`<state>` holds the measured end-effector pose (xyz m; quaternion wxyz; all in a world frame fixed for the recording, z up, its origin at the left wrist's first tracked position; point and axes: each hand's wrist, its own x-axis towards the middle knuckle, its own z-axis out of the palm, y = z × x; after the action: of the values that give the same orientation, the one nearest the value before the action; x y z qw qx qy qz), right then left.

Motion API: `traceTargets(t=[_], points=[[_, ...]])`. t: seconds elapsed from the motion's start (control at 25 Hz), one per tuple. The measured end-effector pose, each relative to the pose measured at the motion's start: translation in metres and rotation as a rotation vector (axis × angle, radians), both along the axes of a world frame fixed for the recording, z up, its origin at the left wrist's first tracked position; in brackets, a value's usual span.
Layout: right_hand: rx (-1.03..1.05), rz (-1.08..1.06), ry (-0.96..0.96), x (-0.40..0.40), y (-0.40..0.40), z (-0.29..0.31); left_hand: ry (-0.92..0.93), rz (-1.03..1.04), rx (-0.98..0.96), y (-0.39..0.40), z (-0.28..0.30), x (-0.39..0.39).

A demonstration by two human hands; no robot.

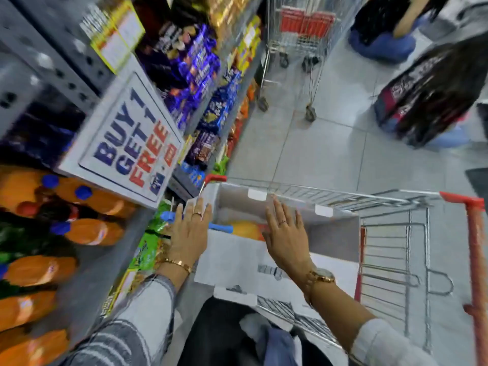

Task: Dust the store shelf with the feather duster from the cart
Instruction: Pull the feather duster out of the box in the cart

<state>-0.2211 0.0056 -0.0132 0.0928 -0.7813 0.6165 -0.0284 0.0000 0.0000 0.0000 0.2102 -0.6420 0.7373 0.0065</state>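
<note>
The cart, wire with red handles, stands right in front of me with a white cardboard box in it. A blue handle pokes out of the box, joined to something orange-yellow inside; the picture is too blurred to be sure it is the feather duster. My left hand hovers flat over the blue handle, fingers spread, not closed on it. My right hand is spread over the box's open top and holds nothing. The store shelf runs along my left, packed with goods.
A "BUY 1 GET 1 FREE" sign juts from the shelf near my left hand. Orange soda bottles fill the lower left. A second wire cart stands ahead in the tiled aisle, and two people stand at the right.
</note>
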Motion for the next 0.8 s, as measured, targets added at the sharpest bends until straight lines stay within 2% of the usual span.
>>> traceTargets(t=[0.12,0.28,0.52,0.68,0.8], points=[[-0.046,-0.132,0.032,-0.009,0.006,-0.028,-0.159,-0.166,0.007,-0.007,-0.026,-0.004],[-0.033,-0.238,0.033,-0.016,0.010,-0.038,-0.215,-0.209,0.217,-0.018,-0.024,-0.015],[-0.141,-0.226,0.045,-0.024,-0.003,-0.002,-0.197,-0.145,0.085,-0.038,0.032,-0.038],[-0.206,-0.175,0.027,-0.018,-0.014,0.041,-0.287,-0.138,0.097,-0.038,0.096,-0.045],[-0.265,-0.157,-0.023,-0.006,-0.025,0.089,-0.269,-0.102,0.050,-0.031,0.151,-0.036]])
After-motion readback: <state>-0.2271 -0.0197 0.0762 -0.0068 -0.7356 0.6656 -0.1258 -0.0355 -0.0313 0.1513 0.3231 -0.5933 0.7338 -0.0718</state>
